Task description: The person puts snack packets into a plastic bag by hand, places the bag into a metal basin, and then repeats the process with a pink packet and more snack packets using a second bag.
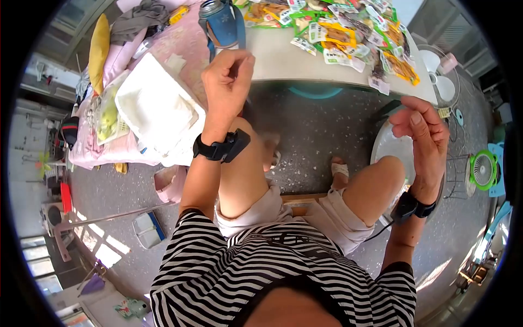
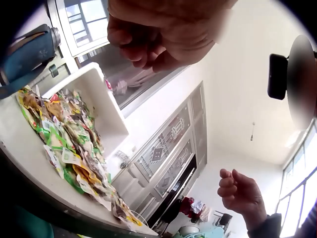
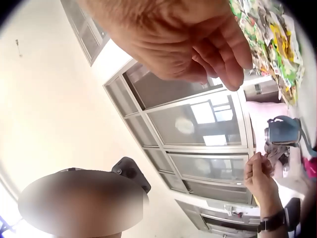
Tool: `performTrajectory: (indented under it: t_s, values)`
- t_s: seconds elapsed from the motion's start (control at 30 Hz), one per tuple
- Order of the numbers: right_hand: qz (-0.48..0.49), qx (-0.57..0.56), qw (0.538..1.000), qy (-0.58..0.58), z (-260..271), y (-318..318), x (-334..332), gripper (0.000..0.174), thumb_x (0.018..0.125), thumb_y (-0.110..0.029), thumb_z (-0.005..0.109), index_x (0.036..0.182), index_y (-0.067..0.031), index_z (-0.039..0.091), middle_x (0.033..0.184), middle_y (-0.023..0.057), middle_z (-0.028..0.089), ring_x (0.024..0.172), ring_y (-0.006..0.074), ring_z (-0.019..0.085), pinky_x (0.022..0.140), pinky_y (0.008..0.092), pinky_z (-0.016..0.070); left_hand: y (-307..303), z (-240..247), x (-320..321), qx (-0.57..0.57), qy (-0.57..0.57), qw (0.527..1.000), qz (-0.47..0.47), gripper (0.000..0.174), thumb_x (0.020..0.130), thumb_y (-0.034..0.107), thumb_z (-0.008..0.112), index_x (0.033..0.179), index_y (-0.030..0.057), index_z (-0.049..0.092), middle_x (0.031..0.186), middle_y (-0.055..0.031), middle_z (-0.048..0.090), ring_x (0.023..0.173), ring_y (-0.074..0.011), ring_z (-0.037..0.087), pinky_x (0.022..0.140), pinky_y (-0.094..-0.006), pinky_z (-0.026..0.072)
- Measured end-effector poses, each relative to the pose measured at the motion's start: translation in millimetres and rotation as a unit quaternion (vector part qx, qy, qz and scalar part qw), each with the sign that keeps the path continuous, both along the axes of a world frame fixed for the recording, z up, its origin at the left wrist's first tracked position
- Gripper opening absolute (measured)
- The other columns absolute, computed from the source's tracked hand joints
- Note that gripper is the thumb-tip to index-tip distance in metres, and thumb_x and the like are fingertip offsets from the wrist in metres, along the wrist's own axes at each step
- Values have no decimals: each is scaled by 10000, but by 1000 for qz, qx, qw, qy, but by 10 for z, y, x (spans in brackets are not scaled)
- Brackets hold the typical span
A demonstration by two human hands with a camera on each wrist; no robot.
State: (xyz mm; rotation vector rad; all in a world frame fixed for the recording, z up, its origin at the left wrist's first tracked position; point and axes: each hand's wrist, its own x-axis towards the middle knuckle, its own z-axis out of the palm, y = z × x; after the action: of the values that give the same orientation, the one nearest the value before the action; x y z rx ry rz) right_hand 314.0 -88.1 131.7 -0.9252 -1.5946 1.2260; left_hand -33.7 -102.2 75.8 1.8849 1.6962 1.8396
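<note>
My left hand (image 1: 227, 82) is raised in front of the table's near edge, its fingers curled in and holding nothing. In the left wrist view the curled fingers (image 2: 138, 49) show at the top. Off to the right, over my knee's outer side, my right hand (image 1: 422, 131) is held up with loosely bent fingers and nothing in them. Several food packets (image 1: 338, 35) in green, yellow and clear wrapping lie heaped on the pale table (image 1: 278, 60). Just beyond my left hand stands a blue flask (image 1: 222, 24) with a strap.
A white foam box (image 1: 144, 103) sits on the pink cloth (image 1: 84, 155) to the left. Behind the packets in the left wrist view is another white box (image 2: 106, 116). A large round metal basin (image 1: 384, 144) is by my right knee, and a green fan (image 1: 483, 169) stands farther right.
</note>
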Motion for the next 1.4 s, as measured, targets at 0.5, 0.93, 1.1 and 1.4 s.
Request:
performTrajectory:
  t_s: [0.5,0.93,1.1,1.4]
  values:
    - [188,-105,976,-30,-1038,909,-1245,239,945,-197,532,1075,-13,609,822,71,675,669,100,620,579,214,501,-1373,-941,-2562,-447,225,755,424,206,795,167,521,869,47,671,965,-185,656,914,-397,606,832,-499,428]
    - [158,-140,977,-39,-1188,895,-1104,328,952,-301,518,1039,-2,619,800,75,666,658,98,608,578,211,493,-771,179,-849,-35,283,932,225,49,763,-8,617,797,26,608,818,-112,606,751,-295,551,696,-382,415]
    - [259,-386,867,179,-1195,1041,-1012,514,942,-462,491,1105,15,593,883,116,679,740,182,642,668,321,520,-460,175,114,-65,376,923,-46,181,682,-12,657,847,39,604,886,-77,585,817,-271,528,765,-377,383]
    - [223,-232,944,68,-1134,1013,-850,307,917,-312,564,1032,-36,632,925,68,678,816,126,645,620,259,513,20,251,197,-50,491,870,6,187,692,9,610,877,30,624,906,-80,573,862,-262,529,775,-380,388]
